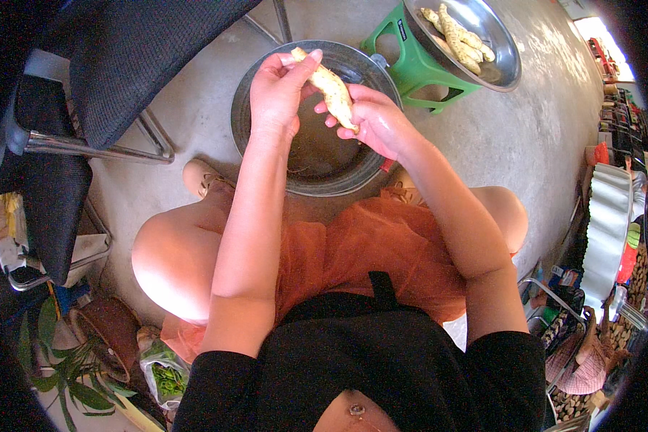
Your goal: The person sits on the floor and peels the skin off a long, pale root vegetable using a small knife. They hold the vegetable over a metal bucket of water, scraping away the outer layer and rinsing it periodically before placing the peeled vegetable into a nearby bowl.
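Note:
A pale, knobbly root, long and thin, is held at a slant above a round dark metal basin on the floor. My left hand pinches its upper end between thumb and fingers. Around its lower end, the fingers of my right hand are curled. Brownish water lies in the basin. At the upper right, several similar roots rest in a shiny steel bowl, which stands on a green plastic stool.
A black mesh chair with metal legs stands at the left. Lower left are a potted plant, a brown pot and a plastic bag of green vegetables. Various household items and a corrugated silvery object line the right side.

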